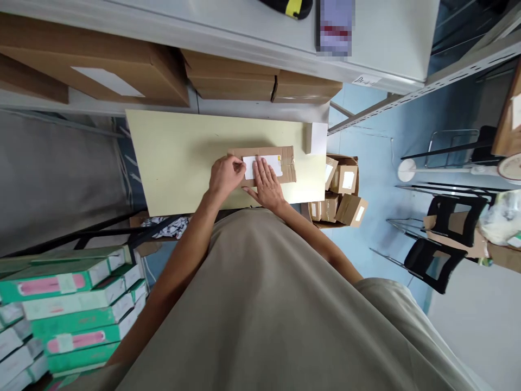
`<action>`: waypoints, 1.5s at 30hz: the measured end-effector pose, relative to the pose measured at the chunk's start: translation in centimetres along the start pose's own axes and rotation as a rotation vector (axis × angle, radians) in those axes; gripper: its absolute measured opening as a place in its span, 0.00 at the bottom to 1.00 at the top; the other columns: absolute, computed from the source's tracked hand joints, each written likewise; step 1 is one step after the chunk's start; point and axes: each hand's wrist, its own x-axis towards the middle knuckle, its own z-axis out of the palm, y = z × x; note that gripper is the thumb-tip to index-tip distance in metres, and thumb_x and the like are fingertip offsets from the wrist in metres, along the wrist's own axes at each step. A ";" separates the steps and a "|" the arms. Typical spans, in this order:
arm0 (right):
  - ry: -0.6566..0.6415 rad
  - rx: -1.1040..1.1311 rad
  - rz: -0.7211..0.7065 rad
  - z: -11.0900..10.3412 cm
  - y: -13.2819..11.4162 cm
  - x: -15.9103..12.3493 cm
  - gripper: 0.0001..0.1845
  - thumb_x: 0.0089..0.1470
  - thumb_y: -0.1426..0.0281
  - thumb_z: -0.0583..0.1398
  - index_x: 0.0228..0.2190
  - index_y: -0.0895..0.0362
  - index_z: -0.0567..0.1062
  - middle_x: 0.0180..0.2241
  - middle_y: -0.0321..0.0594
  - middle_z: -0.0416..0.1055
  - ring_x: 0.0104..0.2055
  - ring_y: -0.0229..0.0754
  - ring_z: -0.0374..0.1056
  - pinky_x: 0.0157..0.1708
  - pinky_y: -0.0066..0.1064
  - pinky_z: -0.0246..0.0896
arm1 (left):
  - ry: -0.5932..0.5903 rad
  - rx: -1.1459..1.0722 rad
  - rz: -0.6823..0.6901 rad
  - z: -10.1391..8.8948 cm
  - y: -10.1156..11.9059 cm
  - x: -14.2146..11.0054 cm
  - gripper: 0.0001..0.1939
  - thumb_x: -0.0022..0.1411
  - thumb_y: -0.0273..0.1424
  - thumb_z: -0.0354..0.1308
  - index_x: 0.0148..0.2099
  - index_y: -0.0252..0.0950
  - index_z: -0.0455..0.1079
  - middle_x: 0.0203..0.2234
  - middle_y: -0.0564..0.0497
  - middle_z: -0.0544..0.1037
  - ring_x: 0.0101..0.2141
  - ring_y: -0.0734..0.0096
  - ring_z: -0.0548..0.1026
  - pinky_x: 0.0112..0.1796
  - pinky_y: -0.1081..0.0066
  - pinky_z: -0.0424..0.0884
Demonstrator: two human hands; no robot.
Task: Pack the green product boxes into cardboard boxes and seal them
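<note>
**Cardboard box, white label on top, and it looks nearly done**

OK so, starting with the hands. The right hand is pressed flat on the label, fingers stretched out, not gripping anything. The left hand is curled, thumb and fingertips drawn in at the label's left end. Can't tell if it's really pinching that edge or just touching it, the fingers hide it.

The box itself lies flat on the pale yellow tabletop, right in front of the person. Progress-wise, I'd say most of the job is behind them: the label sits on the box's upper face and looks pretty flat where it shows, with a little yellow mark by its far right corner. What seems left is that left end, and I wouldn't swear it's stuck down.

Further out, there's a plain white block at the far right corner of the table. Just past the right edge is an open carton with several labelled boxes in it, so a few look finished already. Bigger brown cartons line the shelf behind, and green-and-white boxes are stacked down on the left.
</note>
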 end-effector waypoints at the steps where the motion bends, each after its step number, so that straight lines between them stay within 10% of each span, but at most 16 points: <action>1: 0.006 0.002 0.029 -0.1 0.1 -0.3 0.55 0.79 0.39 0.38 0.83 0.71 0.41 0.86 0.57 0.35 0.89 0.59 0.29 0.87 0.58 0.29 | -0.007 0.015 0.016 -0.1 -0.1 0.1 0.10 0.73 0.33 0.60 0.47 0.35 0.82 0.43 0.39 0.88 0.47 0.52 0.84 0.57 0.59 0.76; 12: -0.002 -0.108 0.052 0.3 -2.4 2.4 0.49 0.81 0.43 0.38 0.84 0.63 0.42 0.86 0.47 0.37 0.89 0.54 0.28 0.87 0.54 0.28 | -0.114 0.030 0.059 -1.4 -1.5 0.6 0.06 0.74 0.31 0.60 0.44 0.38 0.78 0.46 0.38 0.88 0.50 0.48 0.85 0.56 0.58 0.76; 21: -0.154 -0.161 0.024 -1.6 -2.4 -3.5 0.43 0.81 0.50 0.45 0.84 0.60 0.49 0.86 0.42 0.41 0.89 0.51 0.32 0.87 0.50 0.30 | -0.152 -0.122 -0.011 -1.3 -2.4 0.5 0.09 0.72 0.38 0.64 0.41 0.39 0.79 0.40 0.43 0.89 0.44 0.52 0.85 0.47 0.63 0.75; 28: -0.019 -0.190 0.289 -0.7 -4.2 1.9 0.47 0.81 0.48 0.39 0.84 0.67 0.44 0.86 0.49 0.35 0.89 0.55 0.26 0.87 0.55 0.29 | -0.161 -0.176 -0.027 -1.0 -2.8 0.8 0.06 0.71 0.36 0.64 0.41 0.39 0.77 0.39 0.45 0.88 0.41 0.57 0.84 0.46 0.66 0.75; 33: -0.081 -0.189 0.189 -0.2 -5.5 -0.1 0.43 0.82 0.49 0.41 0.84 0.59 0.48 0.86 0.40 0.39 0.89 0.51 0.28 0.87 0.51 0.30 | -0.157 -0.167 0.004 -0.9 -3.0 0.6 0.06 0.70 0.37 0.64 0.40 0.41 0.76 0.39 0.44 0.88 0.41 0.55 0.84 0.45 0.64 0.75; 45: 0.093 -0.153 0.478 -4.4 2.6 -4.2 0.45 0.80 0.42 0.43 0.83 0.54 0.56 0.87 0.45 0.38 0.89 0.59 0.32 0.84 0.66 0.34 | -0.169 -0.181 0.065 -0.8 -3.6 0.6 0.08 0.72 0.40 0.62 0.41 0.42 0.73 0.38 0.44 0.86 0.41 0.53 0.83 0.46 0.62 0.75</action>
